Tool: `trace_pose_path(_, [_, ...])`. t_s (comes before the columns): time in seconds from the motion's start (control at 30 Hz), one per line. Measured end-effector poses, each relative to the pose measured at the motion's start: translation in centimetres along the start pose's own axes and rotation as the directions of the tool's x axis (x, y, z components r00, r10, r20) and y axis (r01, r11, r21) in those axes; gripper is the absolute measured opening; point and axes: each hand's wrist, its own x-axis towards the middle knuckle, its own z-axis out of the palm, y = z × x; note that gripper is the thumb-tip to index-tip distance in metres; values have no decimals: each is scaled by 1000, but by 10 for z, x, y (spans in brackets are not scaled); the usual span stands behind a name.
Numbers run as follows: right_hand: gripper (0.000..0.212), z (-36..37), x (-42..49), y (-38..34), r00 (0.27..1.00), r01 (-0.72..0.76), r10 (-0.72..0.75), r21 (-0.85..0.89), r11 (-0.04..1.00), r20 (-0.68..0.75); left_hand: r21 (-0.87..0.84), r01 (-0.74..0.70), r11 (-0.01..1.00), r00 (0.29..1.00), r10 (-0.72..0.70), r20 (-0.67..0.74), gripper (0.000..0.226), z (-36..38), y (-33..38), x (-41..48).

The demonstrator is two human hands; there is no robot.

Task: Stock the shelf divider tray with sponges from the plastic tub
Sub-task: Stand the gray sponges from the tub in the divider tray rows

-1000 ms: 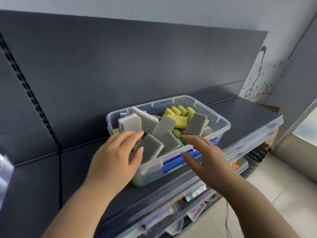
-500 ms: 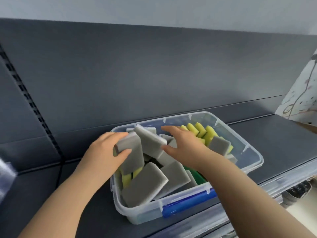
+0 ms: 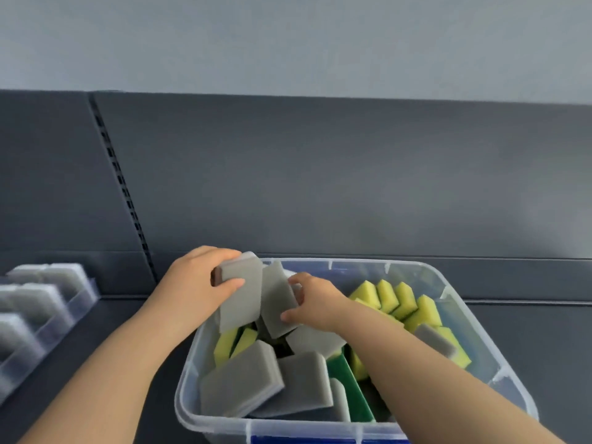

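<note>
Picking step, at the plastic tub [image 3: 358, 268] on the shelf.
Left hand [image 3: 192, 285] grips a grey sponge [image 3: 241, 294]; right hand [image 3: 315, 301] grips a second grey sponge [image 3: 276, 304]. Next, I judge: carry both left into the divider tray [image 3: 81, 299].

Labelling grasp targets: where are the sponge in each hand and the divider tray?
Left sponge [image 3: 242, 299], in left hand [image 3: 189, 283]: head view, broad grey face.
Right sponge [image 3: 277, 299], in right hand [image 3: 315, 302]: head view, grey face's middle.
Divider tray [image 3: 84, 298]: head view, clear wall.

Bare left hand [image 3: 195, 283] and bare right hand [image 3: 312, 301]; 2 forearms uncovered.
</note>
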Motion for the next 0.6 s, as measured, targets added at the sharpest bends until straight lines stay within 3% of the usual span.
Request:
trace_pose_path(0.13, [58, -13, 0, 7, 999, 32, -28, 95, 995, -44, 33, 40, 999, 996, -38, -75, 37, -3, 9, -6])
trace_pose_path(0.33, [52, -81, -21, 36, 972, 73, -21, 218, 973, -234, 10, 78, 997, 975, -74, -211, 36, -19, 26, -10])
trace_pose_path(0.6, [52, -119, -54, 66, 922, 202, -129, 170, 965, -365, -64, 85, 994, 979, -95, -178, 36, -8, 61, -17])
